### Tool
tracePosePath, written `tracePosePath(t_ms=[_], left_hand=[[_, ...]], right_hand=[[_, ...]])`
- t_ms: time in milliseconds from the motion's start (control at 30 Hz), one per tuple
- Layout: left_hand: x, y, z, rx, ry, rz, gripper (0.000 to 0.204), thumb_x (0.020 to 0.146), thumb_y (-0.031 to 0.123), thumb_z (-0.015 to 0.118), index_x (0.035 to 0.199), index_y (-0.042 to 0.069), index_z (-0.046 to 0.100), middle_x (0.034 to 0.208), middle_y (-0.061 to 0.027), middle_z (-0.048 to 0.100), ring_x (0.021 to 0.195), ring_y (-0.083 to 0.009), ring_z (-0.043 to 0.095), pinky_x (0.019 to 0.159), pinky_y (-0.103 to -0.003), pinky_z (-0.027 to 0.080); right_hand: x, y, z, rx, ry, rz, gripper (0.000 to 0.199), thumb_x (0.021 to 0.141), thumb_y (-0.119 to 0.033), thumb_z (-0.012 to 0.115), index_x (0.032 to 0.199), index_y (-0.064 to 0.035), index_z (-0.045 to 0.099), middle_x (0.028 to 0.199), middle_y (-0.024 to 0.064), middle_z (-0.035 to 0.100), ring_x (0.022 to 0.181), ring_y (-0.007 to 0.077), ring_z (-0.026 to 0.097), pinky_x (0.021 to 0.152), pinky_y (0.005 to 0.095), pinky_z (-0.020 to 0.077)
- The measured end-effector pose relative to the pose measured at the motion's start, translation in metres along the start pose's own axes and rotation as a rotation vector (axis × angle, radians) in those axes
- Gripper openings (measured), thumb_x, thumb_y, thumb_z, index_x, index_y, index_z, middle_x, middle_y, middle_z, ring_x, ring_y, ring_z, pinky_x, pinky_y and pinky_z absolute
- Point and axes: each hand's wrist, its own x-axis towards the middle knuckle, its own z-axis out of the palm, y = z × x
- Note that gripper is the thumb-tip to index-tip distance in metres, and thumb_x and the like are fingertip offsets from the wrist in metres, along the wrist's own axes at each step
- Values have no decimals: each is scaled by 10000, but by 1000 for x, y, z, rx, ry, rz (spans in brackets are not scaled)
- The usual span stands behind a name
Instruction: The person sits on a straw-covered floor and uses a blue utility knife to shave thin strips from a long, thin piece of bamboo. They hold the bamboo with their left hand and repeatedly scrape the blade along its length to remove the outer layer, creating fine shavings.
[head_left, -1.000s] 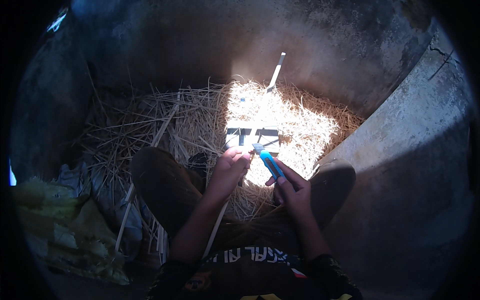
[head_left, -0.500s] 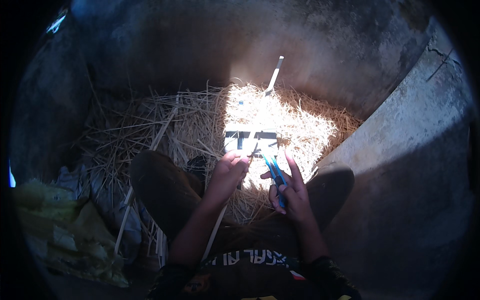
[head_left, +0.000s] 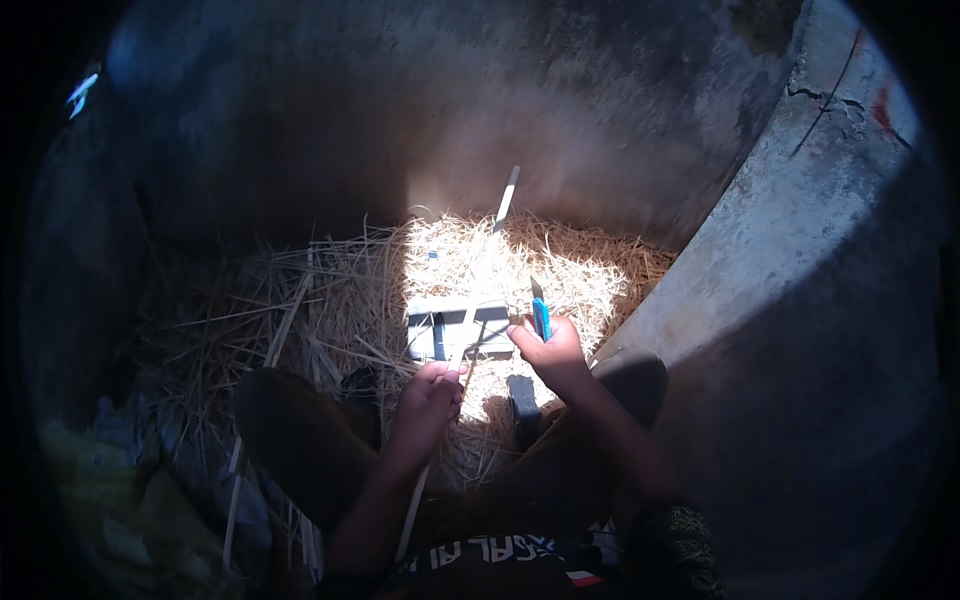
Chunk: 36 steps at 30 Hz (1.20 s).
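Observation:
My left hand (head_left: 430,402) is closed around a long, thin, pale strip (head_left: 508,195) that looks like split wood or bamboo. The strip slants from beside my left forearm, up across a flat light-grey block (head_left: 428,344), and beyond it. My right hand (head_left: 560,358) grips a blue utility knife (head_left: 542,318), its blade pointing up and apart from the strip. The right thumb is near the block's right end. Bright sunlight washes out the strip's middle and part of the block.
Pale shavings (head_left: 330,300) cover the floor between my legs and the far concrete wall (head_left: 300,130). A cracked, sloping concrete wall (head_left: 780,200) stands at the right. A dark object (head_left: 522,405) lies below my right hand. Yellowish sheeting (head_left: 110,500) lies at lower left.
My right hand has moved up with the knife, away from the strip near my left hand, and the blade now points upward. My left hand still holds the strip. The whole view has shifted.

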Motion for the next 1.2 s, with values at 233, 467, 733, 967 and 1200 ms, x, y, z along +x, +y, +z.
tracePosePath(t_ms=[233, 467, 733, 967, 1200], left_hand=[[11, -19, -2, 268, 150, 141, 192, 1014, 179, 551, 1068, 17, 637, 819, -22, 654, 713, -61, 557, 657, -254, 450], [16, -30, -3, 458, 276, 385, 202, 998, 168, 554, 1061, -12, 620, 823, -131, 685, 758, -197, 669, 712, -337, 506], [11, -31, 18, 697, 354, 383, 232, 1013, 230, 555, 1066, 19, 636, 846, -199, 685, 810, -288, 705, 725, -395, 512], [-21, -29, 46, 643, 153, 268, 231, 1015, 237, 554, 1089, 36, 642, 832, -164, 672, 788, -242, 681, 729, -356, 510], [14, -35, 7, 86, -39, -267, 244, 1010, 262, 539, 1092, 43, 607, 736, -12, 544, 565, -38, 440, 492, -224, 345]], right_hand=[[25, -2, 26, -908, 43, -352, 225, 734, -238, 688, 874, -62, 690, 735, 167, 687, 704, 361, 691, 687, 475, 564], [15, 23, 42, -982, -102, -323, 197, 749, -207, 674, 903, -85, 676, 785, 152, 698, 718, 353, 693, 678, 468, 559], [60, 49, 16, -1238, 30, -500, 95, 801, -171, 667, 817, -78, 655, 716, 130, 698, 665, 321, 706, 580, 427, 549], [158, 4, -115, -1063, 630, 214, 208, 850, -218, 682, 920, -41, 766, 892, 212, 734, 838, 370, 732, 774, 467, 583], [116, 6, -92, -872, 445, 67, 245, 837, -271, 647, 895, -60, 757, 818, 213, 719, 796, 381, 715, 773, 481, 568]])
